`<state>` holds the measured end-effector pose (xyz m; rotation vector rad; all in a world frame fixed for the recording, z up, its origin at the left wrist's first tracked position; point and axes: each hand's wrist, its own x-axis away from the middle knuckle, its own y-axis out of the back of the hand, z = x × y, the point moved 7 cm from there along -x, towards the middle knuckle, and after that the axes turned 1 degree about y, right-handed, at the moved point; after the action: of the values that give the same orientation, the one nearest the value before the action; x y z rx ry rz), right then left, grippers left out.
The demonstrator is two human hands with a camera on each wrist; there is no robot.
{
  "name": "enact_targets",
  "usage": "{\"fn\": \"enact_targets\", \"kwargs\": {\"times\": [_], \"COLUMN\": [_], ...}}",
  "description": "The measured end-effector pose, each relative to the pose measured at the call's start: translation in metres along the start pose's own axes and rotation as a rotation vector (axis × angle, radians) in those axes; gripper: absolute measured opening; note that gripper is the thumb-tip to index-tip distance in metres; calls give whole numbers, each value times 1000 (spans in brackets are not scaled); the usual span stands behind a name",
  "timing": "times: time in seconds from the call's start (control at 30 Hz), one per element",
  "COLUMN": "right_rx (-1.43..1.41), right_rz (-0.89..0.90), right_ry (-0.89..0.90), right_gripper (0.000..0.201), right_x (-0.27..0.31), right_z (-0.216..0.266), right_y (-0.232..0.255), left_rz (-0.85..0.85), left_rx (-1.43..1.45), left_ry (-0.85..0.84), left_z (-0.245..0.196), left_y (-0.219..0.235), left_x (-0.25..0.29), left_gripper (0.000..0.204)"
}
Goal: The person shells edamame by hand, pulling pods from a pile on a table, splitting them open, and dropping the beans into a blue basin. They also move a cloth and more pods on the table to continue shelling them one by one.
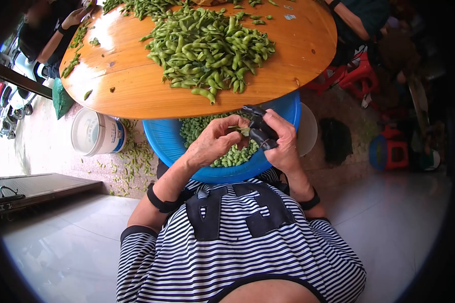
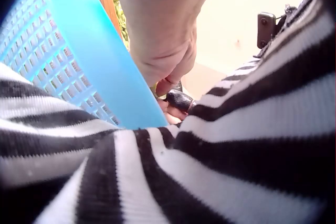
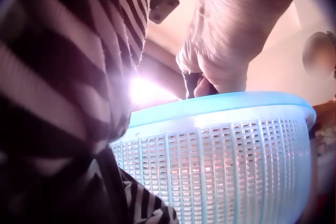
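Over a blue plastic basket (image 1: 162, 146), both hands meet at a green soybean pod (image 1: 244, 131). My left hand (image 1: 215, 139) pinches the pod between thumb and curled fingers. From the other side, my right hand (image 1: 284, 144) has its fingers bent in at the pod; black coverings (image 1: 262, 137) wrap some of its fingers. Shelled green beans (image 1: 235, 156) fill the basket below. In the left wrist view the left hand (image 2: 163, 50) hides most of the pod. The right wrist view has the right hand (image 3: 223, 50) just above the basket rim (image 3: 220, 106).
A heap of pods (image 1: 207, 50) lies on the wooden table (image 1: 293, 60), its edge over the basket. A white bucket (image 1: 88, 134) stands left, among pods strewn on the floor (image 1: 134, 161). Other people (image 1: 354, 20) sit around the table. Red stools (image 1: 359, 78) stand right.
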<state>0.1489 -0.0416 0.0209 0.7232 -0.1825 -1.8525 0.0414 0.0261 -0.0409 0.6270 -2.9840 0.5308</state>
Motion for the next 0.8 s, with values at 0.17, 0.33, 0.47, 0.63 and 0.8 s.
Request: {"fn": "enact_targets", "kwargs": {"times": [0.17, 0.33, 0.47, 0.63, 0.8], "right_rx": [-526, -700, -835, -521, -136], "right_rz": [-27, 9, 1, 29, 15], "right_ry": [-427, -426, -397, -453, -223], "right_gripper": [40, 49, 45, 30, 16], "right_x": [11, 14, 12, 13, 6], "right_z": [-35, -40, -39, -33, -15], "right_y": [1, -3, -3, -1, 7], "left_rz": [27, 37, 67, 110, 71], "left_rx": [32, -109, 10, 21, 38], "left_ry": [47, 54, 25, 61, 92], "left_z": [3, -2, -1, 8, 2], "left_y": [2, 0, -4, -4, -6], "left_x": [3, 3, 1, 2, 4], "left_gripper": [14, 21, 21, 20, 19]}}
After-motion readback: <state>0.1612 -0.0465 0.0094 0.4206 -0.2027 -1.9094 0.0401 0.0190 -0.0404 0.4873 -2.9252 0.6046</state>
